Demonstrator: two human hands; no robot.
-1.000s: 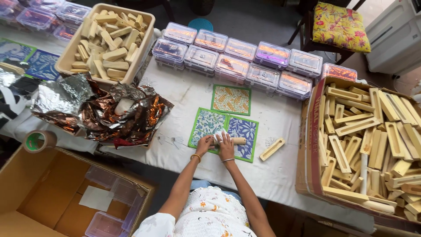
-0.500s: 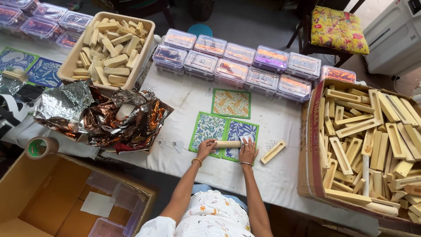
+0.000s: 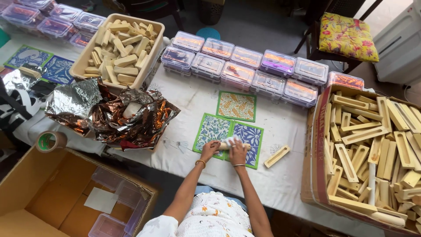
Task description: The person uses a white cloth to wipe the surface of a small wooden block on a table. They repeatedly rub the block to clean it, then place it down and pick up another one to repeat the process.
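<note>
My left hand (image 3: 210, 150) and my right hand (image 3: 238, 153) both grip a small wooden rod (image 3: 226, 145) with a bit of white material around its middle. They hold it over two patterned cards, a green one (image 3: 212, 131) and a blue one (image 3: 250, 135), lying side by side on the white cloth. A third green-edged card (image 3: 237, 105) lies just beyond them. A loose wooden channel piece (image 3: 277, 156) lies to the right of my right hand.
A cardboard box of wooden pieces (image 3: 372, 145) fills the right. Clear lidded plastic boxes (image 3: 250, 68) line the back. A beige tray of wooden blocks (image 3: 119, 48) and crumpled foil (image 3: 114, 114) sit left. A tape roll (image 3: 49, 141) and an open carton (image 3: 66, 197) are nearer.
My hands spread apart along the rod half a second ago and have come back together at its middle. The camera view has shifted slightly.
</note>
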